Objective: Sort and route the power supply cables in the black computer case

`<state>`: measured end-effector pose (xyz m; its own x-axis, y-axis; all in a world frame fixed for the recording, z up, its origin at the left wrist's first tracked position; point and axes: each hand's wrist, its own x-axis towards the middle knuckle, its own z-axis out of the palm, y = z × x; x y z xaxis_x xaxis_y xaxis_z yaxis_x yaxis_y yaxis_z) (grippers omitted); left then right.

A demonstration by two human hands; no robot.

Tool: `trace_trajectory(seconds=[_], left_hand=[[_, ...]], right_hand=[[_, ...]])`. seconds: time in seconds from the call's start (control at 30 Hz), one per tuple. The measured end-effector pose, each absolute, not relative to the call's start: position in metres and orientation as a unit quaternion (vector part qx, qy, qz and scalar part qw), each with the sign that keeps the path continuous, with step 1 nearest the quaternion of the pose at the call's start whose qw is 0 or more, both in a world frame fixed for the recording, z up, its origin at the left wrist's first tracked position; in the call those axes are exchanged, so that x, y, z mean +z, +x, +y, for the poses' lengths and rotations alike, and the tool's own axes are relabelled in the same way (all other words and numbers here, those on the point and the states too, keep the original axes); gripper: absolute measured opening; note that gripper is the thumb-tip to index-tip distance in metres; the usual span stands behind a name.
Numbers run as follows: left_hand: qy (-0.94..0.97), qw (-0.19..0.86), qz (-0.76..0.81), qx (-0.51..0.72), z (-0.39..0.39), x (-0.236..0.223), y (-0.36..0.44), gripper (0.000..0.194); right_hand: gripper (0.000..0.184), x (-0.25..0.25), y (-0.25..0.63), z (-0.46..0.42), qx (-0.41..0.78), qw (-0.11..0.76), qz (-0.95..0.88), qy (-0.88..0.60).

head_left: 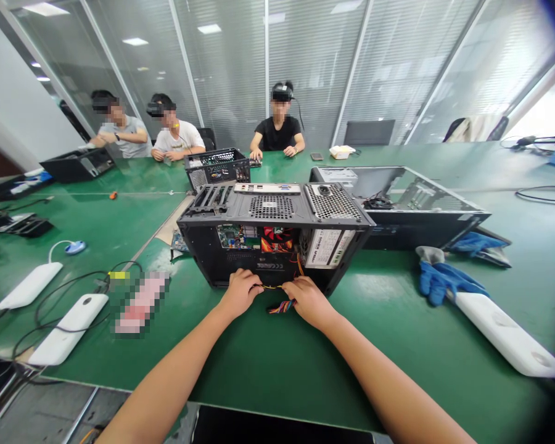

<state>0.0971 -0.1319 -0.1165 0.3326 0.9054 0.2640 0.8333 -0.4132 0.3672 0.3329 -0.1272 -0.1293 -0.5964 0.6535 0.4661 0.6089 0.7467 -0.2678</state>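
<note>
Two hands show in the head view, both narrowed to a pinch on one thin wire [272, 287]: the left hand [241, 291] grips one end of the visible stretch, the right hand [308, 301] the other. The wire runs between them just in front of one case [271, 208], which stands on the green table [268, 364] with its vented back panel upward and its open side facing the hands. Inside show one red fan [278, 233], one board [231, 237] and one power supply [326, 248]. One bundle [282, 306] of coloured wires sits by the right fingers; whether they touch it I cannot tell.

Three more cases are around: one small [217, 165] just behind, one large [425, 228] lying to the right, one dark [76, 165] at far left. Three white packs lie on the table, two at left [30, 285] [69, 328] and one at right [506, 333], its end beside one blue-and-grey glove [448, 280]. One yellow tag [118, 275] lies near the left packs. Across the table sit three people [120, 132] [178, 132] [279, 132], each wearing one headset
</note>
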Motion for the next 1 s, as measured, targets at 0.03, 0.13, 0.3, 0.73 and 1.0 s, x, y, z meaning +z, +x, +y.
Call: trace_trajectory(seconds=[0.03,0.13,0.3,0.73,1.0], left_hand=[[0.812,0.083,0.537,0.215,-0.131,-0.116,0.097,0.009],[0.81,0.089,0.541,0.208,-0.13,-0.116,0.098,0.009],[0.783,0.103,0.574,0.216,-0.127,-0.115,0.105,0.009],[0.85,0.096,0.452,0.254,-0.151,-0.097,0.116,0.057],[0.889,0.133,0.353,0.259,-0.164,-0.098,0.108,0.033]], right_hand=[[0.026,-0.129,0.333,-0.125,0.048,0.275,-0.891,-0.358],[0.025,-0.128,0.331,-0.121,0.068,0.268,-0.887,-0.371],[0.025,-0.129,0.328,-0.116,0.08,0.266,-0.872,-0.403],[0.024,-0.104,0.301,-0.15,0.175,0.376,-0.795,-0.442],[0.025,-0.126,0.313,-0.155,0.062,0.293,-0.834,-0.463]])
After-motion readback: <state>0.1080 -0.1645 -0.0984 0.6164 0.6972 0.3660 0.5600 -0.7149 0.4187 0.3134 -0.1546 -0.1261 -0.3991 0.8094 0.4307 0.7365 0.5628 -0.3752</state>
